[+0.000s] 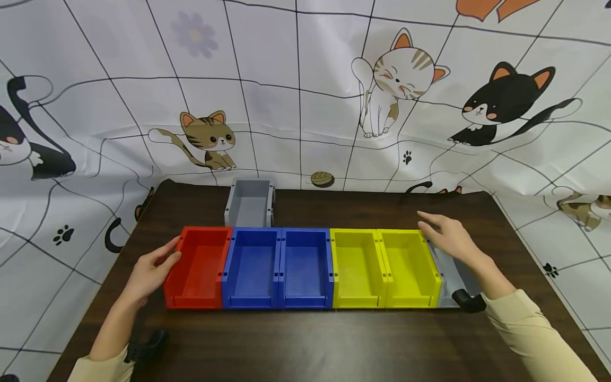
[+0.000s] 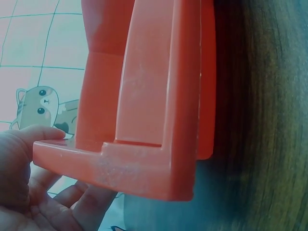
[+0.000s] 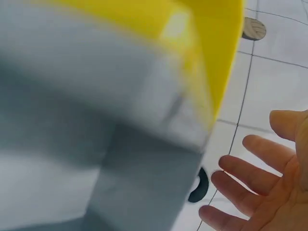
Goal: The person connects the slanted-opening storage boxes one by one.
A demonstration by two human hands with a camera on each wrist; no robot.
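A row of open plastic bins stands side by side on the table. At its left end is a red bin (image 1: 202, 268), and my left hand (image 1: 149, 271) grips its left wall, thumb by the rim and fingers along the outside. Two blue bins (image 1: 252, 268) come after it, then two yellow bins (image 1: 359, 268). A grey bin (image 1: 448, 278) ends the row on the right, partly hidden by my right arm. My right hand (image 1: 451, 239) hovers over that grey bin's back end, holding nothing; its fingers (image 3: 250, 187) are spread apart in the right wrist view.
Another grey bin (image 1: 250, 204) stands behind the row, at the back of the blue bins. The dark wooden table (image 1: 305, 345) extends in front of the row. A white cat-print cloth (image 1: 277, 111) hangs behind the table and shows along both sides.
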